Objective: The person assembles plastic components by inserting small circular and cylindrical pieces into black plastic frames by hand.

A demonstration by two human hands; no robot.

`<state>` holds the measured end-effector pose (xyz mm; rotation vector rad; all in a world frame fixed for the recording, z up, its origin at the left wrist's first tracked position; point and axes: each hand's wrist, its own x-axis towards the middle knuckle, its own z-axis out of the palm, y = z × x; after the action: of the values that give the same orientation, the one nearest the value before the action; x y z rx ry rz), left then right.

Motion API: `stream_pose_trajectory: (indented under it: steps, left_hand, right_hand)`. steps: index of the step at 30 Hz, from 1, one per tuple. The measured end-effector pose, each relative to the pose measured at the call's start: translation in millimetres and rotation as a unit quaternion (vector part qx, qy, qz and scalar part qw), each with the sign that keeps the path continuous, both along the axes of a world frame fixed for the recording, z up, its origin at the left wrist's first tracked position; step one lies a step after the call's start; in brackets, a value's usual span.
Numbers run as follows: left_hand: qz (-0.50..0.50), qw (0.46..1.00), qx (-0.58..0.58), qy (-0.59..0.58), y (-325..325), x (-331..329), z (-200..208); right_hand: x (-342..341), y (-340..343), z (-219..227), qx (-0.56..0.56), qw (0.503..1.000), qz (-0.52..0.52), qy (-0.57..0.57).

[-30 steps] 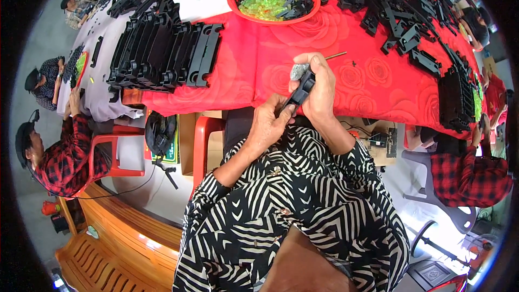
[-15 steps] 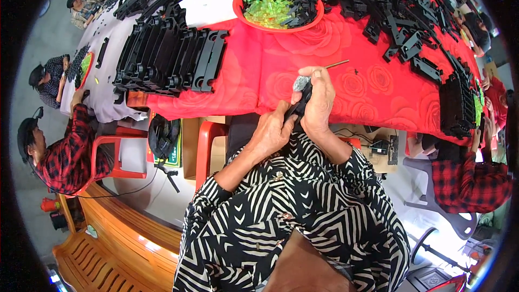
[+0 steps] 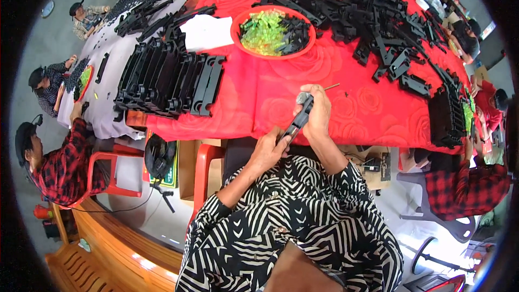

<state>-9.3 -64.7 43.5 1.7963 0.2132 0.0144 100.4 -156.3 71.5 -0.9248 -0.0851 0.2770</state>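
Note:
My left hand (image 3: 266, 151) is closed around the lower end of a long black plastic part (image 3: 299, 123), which slants up and away from me above the table's near edge. Against the part's upper end, my right hand (image 3: 318, 116) is curled with fingers bent. A thin brownish rod (image 3: 332, 86) sticks out to the right of its fingers. At the left of the same fingers shows a rounded silvery-grey lump (image 3: 303, 98); whether it joins the rod is hidden by the hand.
A red bowl (image 3: 234, 37) of green-yellow and black small pieces stands beyond my hands. Stacked black parts (image 3: 162, 84) sit at left, near a white sheet (image 3: 208, 31). Loose black parts (image 3: 373, 16) heap up far right. People sit at both sides of the red-clothed table (image 3: 286, 84).
The whole view has shifted, with the table lower in the picture. The black part has turned into sight between my hands and shows more of its length. Both hands keep their hold.

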Motion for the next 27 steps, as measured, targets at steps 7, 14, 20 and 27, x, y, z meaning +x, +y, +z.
stream_pose_trajectory:
  steps: [7,14,20,27]
  left_hand:
    - [0.016,0.984,-0.167,0.064,8,-6,-11]
    - [0.103,0.978,-0.171,0.060,15,-4,-16]
    - [0.139,0.968,-0.192,0.081,20,-5,-13]
    - [0.142,0.964,-0.205,0.088,20,-5,-17]
  right_hand:
    - [40,-8,-13,-0.326,0.900,-0.128,-0.258]
    - [110,37,19,-0.508,0.695,-0.042,-0.507]
    - [174,81,10,-0.652,0.491,0.101,-0.570]
    - [181,103,11,-0.694,0.413,0.166,-0.565]
